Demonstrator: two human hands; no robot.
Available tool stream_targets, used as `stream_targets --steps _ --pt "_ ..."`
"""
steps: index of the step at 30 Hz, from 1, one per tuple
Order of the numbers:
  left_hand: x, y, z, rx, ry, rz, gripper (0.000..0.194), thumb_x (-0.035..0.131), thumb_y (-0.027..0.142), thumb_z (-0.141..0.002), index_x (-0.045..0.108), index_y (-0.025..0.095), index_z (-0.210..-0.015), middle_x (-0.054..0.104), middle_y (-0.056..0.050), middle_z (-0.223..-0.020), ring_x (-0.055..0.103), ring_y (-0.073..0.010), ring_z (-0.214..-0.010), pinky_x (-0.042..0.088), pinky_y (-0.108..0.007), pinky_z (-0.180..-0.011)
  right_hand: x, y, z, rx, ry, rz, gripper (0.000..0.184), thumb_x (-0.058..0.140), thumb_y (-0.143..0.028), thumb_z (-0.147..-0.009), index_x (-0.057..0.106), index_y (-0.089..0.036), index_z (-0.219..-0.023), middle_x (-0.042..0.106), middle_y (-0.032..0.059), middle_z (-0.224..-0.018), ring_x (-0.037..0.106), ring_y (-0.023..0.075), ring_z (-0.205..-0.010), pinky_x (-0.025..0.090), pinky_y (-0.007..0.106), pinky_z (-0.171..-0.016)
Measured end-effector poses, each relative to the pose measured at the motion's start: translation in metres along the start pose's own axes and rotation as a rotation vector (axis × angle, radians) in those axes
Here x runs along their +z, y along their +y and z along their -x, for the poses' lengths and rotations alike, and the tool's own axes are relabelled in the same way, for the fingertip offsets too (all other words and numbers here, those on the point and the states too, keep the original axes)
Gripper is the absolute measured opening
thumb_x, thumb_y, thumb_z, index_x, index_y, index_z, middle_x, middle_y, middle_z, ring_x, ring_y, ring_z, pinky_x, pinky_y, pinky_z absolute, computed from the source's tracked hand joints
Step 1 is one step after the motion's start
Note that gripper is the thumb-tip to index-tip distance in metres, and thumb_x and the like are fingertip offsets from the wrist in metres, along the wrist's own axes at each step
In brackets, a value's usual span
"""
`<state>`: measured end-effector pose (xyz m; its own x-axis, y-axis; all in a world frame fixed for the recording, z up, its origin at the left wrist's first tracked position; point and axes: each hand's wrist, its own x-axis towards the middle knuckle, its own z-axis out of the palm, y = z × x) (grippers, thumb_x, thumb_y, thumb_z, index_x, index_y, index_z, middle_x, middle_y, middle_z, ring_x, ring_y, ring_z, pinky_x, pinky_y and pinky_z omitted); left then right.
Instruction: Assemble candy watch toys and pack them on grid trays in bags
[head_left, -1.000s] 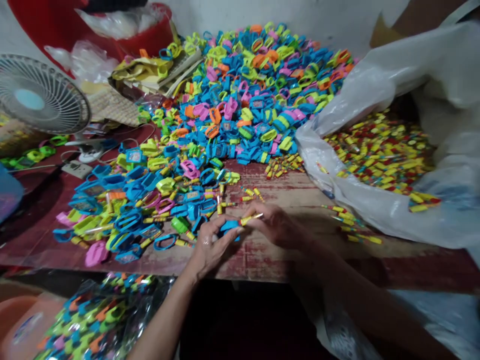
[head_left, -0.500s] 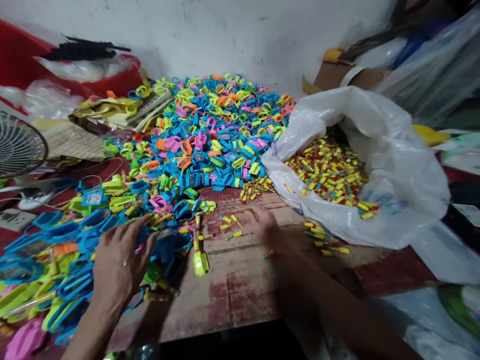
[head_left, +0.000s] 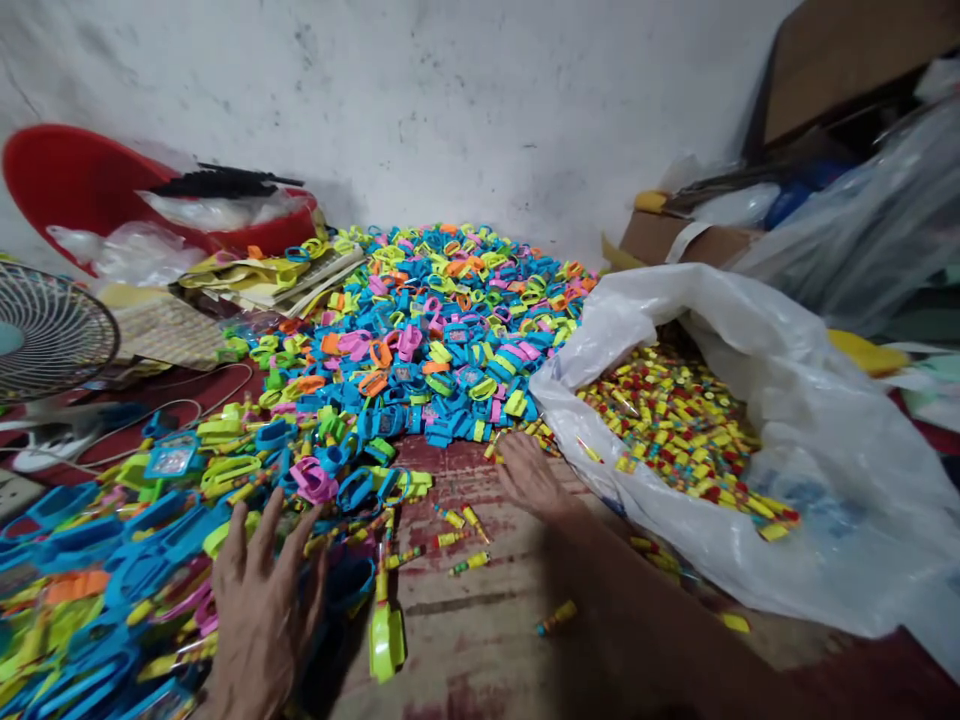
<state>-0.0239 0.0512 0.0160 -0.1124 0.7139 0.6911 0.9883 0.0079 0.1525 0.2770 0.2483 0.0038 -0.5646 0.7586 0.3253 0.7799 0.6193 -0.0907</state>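
From my remote post I'm seeing the left hand (head_left: 262, 600) bare, its slender fingers (head_left: 264, 530) showing bony knuckles and its back broadening below them. The right hand (head_left: 529, 475) is appearing bare too, with fingertips too blurred to make out. Its bare forearm (head_left: 652, 600) is thickening from the wrist toward the surface's (head_left: 450, 640) near edge.

1 wht sack (head_left: 832, 440), 1 fan (head_left: 56, 335), uncountable plstc wristbands (head_left: 448, 380), uncountable ylw tubes (head_left: 667, 420)

the right hand (head_left: 531, 476) has reached forward to tubes (head_left: 543, 433) beside the bag (head_left: 847, 420).
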Motion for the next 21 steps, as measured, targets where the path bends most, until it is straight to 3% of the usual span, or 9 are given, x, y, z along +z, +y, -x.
stream_targets --steps 3,6,9,13,17,21 --pt "-0.016 0.015 -0.006 0.049 0.026 0.060 0.037 0.054 0.020 -0.090 0.054 0.027 -0.127 0.037 -0.010 -0.154 0.020 -0.0398 -0.147 0.031 -0.064 -0.113 -0.011 0.003 -0.017 0.147 0.061 0.014 0.027 0.036 -0.014 -0.094 0.059 -0.013 -0.109 0.065 0.0137 -0.100 0.059 0.0237 -0.095 0.043 0.033 -0.084" --pt "-0.021 0.032 -0.002 0.099 0.014 0.115 0.036 0.055 0.018 -0.089 0.056 0.026 -0.124 0.039 -0.011 -0.153 0.023 -0.0402 -0.147 0.033 -0.064 -0.112 -0.020 -0.002 -0.045 0.222 0.075 0.025 0.031 0.036 -0.022 -0.098 0.056 -0.012 -0.120 0.067 0.0140 -0.106 0.062 0.0229 -0.096 0.043 0.030 -0.080" --pt "-0.018 0.048 0.012 0.121 -0.028 0.157 0.037 0.056 0.016 -0.087 0.057 0.027 -0.123 0.040 -0.010 -0.153 0.023 -0.0398 -0.147 0.034 -0.064 -0.112 -0.021 -0.012 -0.079 0.257 0.041 0.036 0.029 0.043 -0.026 -0.096 0.062 -0.015 -0.114 0.067 0.0143 -0.110 0.064 0.0245 -0.098 0.044 0.030 -0.078" --pt "-0.011 0.062 0.033 0.079 -0.092 0.223 0.036 0.052 0.011 -0.088 0.060 0.026 -0.119 0.042 -0.010 -0.152 0.022 -0.0367 -0.148 0.038 -0.061 -0.112 -0.011 -0.017 -0.109 0.308 -0.023 0.031 0.026 0.045 -0.015 -0.092 0.070 -0.013 -0.098 0.068 0.0180 -0.107 0.065 0.0266 -0.096 0.044 0.032 -0.076" --pt "-0.007 0.061 0.043 0.093 -0.116 0.228 0.033 0.051 0.010 -0.088 0.064 0.025 -0.114 0.045 -0.009 -0.150 0.025 -0.0353 -0.147 0.041 -0.057 -0.110 -0.016 -0.009 -0.104 0.291 0.014 -0.018 0.029 0.044 -0.013 -0.091 0.071 -0.014 -0.102 0.067 0.0170 -0.110 0.064 0.0259 -0.097 0.044 0.032 -0.079" --pt "-0.009 0.057 0.033 0.089 -0.084 0.306 0.039 0.053 0.010 -0.089 0.059 0.027 -0.123 0.053 -0.008 -0.143 0.032 -0.0313 -0.145 0.043 -0.052 -0.110 -0.040 -0.012 -0.072 0.215 0.108 -0.126 0.032 0.043 -0.019 -0.094 0.067 -0.017 -0.115 0.066 0.0119 -0.118 0.061 0.0229 -0.105 0.045 0.030 -0.086"
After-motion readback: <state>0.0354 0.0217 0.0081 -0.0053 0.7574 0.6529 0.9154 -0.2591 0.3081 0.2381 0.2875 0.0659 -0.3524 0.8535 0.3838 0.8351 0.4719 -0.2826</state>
